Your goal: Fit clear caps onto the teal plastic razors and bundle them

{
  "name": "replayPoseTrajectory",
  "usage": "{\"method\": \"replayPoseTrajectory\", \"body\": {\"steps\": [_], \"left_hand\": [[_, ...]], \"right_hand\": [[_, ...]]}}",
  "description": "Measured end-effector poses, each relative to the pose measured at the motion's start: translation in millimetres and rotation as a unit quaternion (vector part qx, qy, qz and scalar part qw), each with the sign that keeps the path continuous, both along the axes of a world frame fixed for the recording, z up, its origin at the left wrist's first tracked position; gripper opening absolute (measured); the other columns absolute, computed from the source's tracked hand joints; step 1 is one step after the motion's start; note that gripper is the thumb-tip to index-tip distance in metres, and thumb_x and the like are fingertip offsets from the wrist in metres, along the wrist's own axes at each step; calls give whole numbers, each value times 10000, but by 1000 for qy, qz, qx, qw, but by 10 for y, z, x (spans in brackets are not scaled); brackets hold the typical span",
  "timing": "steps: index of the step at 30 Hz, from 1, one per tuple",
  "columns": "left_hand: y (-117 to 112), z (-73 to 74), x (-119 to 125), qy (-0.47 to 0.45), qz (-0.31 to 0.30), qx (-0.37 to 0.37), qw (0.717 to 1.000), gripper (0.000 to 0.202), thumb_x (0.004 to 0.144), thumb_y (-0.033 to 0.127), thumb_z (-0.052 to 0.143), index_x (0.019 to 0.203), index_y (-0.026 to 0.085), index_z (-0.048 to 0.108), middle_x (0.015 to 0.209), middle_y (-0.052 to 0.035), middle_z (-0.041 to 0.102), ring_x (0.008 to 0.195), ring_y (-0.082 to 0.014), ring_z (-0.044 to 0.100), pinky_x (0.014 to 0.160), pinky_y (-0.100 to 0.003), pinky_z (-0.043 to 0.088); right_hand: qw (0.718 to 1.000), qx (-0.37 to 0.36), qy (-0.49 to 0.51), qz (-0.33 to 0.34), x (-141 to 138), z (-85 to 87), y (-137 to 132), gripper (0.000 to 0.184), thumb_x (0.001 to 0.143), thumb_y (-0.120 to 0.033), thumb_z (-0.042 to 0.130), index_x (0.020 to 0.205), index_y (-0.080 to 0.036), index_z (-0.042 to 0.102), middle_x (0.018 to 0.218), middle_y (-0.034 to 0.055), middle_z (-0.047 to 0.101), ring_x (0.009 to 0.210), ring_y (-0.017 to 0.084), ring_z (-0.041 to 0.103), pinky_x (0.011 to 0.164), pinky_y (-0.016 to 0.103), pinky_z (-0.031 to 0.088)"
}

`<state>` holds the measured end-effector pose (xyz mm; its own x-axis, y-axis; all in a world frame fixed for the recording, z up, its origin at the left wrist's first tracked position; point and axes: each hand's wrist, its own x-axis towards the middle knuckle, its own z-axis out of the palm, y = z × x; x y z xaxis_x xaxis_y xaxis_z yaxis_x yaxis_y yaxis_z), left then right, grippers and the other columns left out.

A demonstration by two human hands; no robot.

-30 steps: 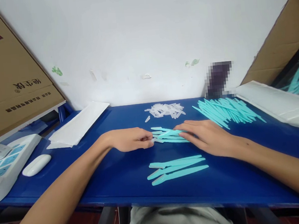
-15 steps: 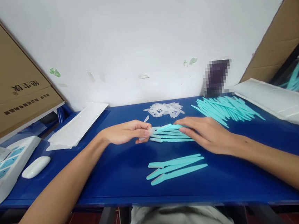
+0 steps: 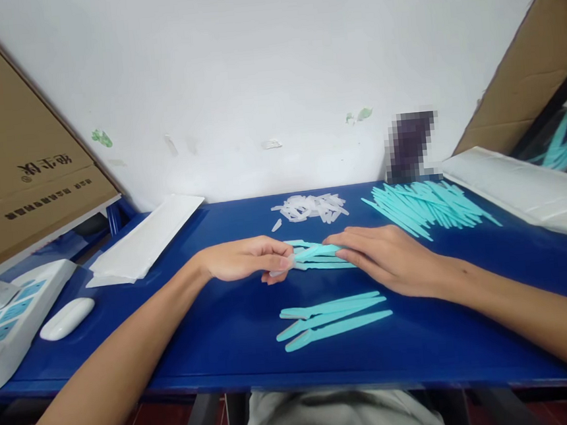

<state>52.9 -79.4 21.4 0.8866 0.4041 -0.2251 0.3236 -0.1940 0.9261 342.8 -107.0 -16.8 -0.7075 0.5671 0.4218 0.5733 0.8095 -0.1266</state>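
Observation:
Between the thumb and fingers of my left hand point(image 3: 255, 260) is a translucent blade cap point(image 3: 275, 273), partly hidden by them. My right hand point(image 3: 386, 253) pinches the handle of a turquoise eyebrow razor point(image 3: 311, 252), whose head meets the left fingertips. How far the cap covers the blade cannot be made out. Under the held razor several more razors point(image 3: 325, 266) lie side by side on the blue table point(image 3: 200, 339). Closer to my body rest three uncapped razors point(image 3: 340, 326), heads pointing left.
Loose caps point(image 3: 313, 208) form a small heap at the back. Right of it is a large pile of turquoise razors point(image 3: 432, 206). White packets point(image 3: 147, 241) and a white mouse-shaped case point(image 3: 68, 318) lie at left, near a power strip point(image 3: 46, 286). A cardboard box point(image 3: 18, 130) leans beyond.
Both hands have come slightly lower, toward my body. The razor in my right hand now tilts, with its head at my left fingertips. The loose razors have stayed in place.

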Motion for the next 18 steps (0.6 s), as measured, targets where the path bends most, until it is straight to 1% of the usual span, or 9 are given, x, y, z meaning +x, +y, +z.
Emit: {"method": "replayPoseTrajectory", "body": {"steps": [3, 6, 10, 12, 14, 18], "left_hand": [[-4, -28, 12, 3, 3, -3, 1000, 307, 1011, 406, 507, 815, 170, 513, 748, 2, 513, 671, -122, 461, 667, -266, 389], [-10, -52, 32, 5, -3, 3, 1000, 317, 1011, 410, 511, 803, 171, 501, 746, 5, 504, 659, -115, 445, 653, -265, 382], [-48, -34, 73, 11, -8, 30, 999, 332, 1016, 397, 505, 774, 173, 473, 723, 21, 465, 622, -99, 393, 602, -252, 344], [-73, -3, 88, 11, 4, 56, 998, 324, 1018, 395, 501, 782, 174, 481, 720, 19, 482, 631, -101, 418, 608, -248, 357], [-89, 27, 97, 16, 24, 95, 995, 305, 1015, 401, 506, 812, 174, 518, 722, 10, 533, 641, -106, 463, 612, -244, 380], [-88, 31, 123, 19, 93, 202, 975, 266, 969, 417, 589, 908, 167, 653, 763, -23, 656, 680, -123, 568, 611, -234, 424]], "right_hand": [[999, 31, -13, 14, -12, -9, -10, 386, 1065, -337, 341, 1276, -173, 619, 931, 56, 704, 740, 168, 657, 623, 279, 462], [998, 57, -19, 18, -29, -20, -24, 386, 1066, -327, 351, 1277, -158, 626, 922, 58, 700, 718, 157, 645, 593, 270, 436], [996, 88, -22, 20, -53, -21, -47, 356, 1060, -312, 381, 1254, -164, 639, 880, 49, 686, 676, 138, 608, 551, 259, 380], [993, 117, -22, 22, -57, -15, -53, 338, 1053, -297, 398, 1238, -160, 645, 840, 40, 667, 641, 131, 580, 530, 262, 349], [989, 147, -22, 19, -54, -6, -54, 322, 1046, -282, 417, 1230, -153, 648, 814, 32, 648, 627, 130, 565, 519, 269, 325], [980, 197, -27, -12, -42, -5, -40, 297, 1033, -257, 439, 1211, -149, 652, 781, 21, 626, 592, 128, 533, 497, 280, 268]]}}
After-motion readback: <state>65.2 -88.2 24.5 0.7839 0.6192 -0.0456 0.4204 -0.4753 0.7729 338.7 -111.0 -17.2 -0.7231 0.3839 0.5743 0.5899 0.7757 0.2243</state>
